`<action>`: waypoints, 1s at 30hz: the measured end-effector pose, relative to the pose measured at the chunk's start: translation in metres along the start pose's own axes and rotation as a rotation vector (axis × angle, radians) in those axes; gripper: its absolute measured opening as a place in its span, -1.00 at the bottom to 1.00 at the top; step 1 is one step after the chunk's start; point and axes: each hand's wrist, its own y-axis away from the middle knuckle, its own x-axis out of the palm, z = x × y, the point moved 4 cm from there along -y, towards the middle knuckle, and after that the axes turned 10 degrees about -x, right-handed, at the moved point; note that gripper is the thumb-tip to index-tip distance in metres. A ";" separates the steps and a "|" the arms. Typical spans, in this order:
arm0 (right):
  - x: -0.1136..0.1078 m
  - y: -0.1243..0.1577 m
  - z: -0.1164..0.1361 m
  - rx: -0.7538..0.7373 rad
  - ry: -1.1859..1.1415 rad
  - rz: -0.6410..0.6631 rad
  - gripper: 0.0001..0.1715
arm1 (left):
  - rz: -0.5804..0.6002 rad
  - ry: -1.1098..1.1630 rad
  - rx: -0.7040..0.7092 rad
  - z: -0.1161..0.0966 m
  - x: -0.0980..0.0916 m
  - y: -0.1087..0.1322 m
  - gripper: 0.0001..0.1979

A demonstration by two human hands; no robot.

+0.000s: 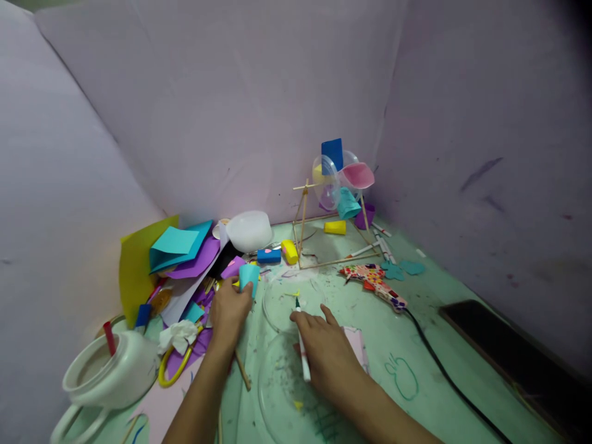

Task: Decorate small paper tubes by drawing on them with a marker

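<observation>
My left hand [230, 310] is closed around a small teal paper cup [248, 277], holding it at the edge of a pile of coloured paper. My right hand [326, 351] grips a white marker with a green tip [301, 336], its tip pointing away from me. The right hand rests over clear plastic discs [282, 382] lying flat on the green table [416, 327]. A pink sheet [358, 345] lies under the right hand.
A stick frame carrying clear, pink and teal cups [340, 185] stands at the back. A patterned glue gun [375, 283] with a black cord [444, 376] lies right of centre. A white bowl [250, 230], yellow-handled scissors [178, 364], a white pot [108, 373] and a dark slab [504, 351] surround the hands.
</observation>
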 end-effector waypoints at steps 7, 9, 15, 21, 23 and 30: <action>-0.033 0.019 -0.012 -0.051 -0.630 -0.559 -0.60 | 0.538 0.718 -0.181 0.017 0.001 0.081 -0.50; -0.040 0.019 -0.017 -0.080 -0.799 -0.615 -0.64 | 0.663 0.903 -0.246 0.019 0.008 0.101 -0.52; -0.037 0.010 -0.024 -0.154 -0.924 -0.442 -0.63 | 0.812 0.939 -0.251 0.020 0.025 0.125 -0.54; -0.039 0.010 -0.021 -0.165 -0.755 -0.427 -0.70 | 0.821 0.847 -0.205 0.025 0.033 0.130 -0.46; -0.040 0.011 -0.018 -0.184 -0.712 -0.403 -0.69 | 0.817 0.794 -0.181 0.026 0.034 0.131 -0.46; -0.039 0.014 -0.013 -0.253 -0.595 -0.404 -0.72 | 0.684 0.729 -0.111 0.023 0.030 0.134 -0.55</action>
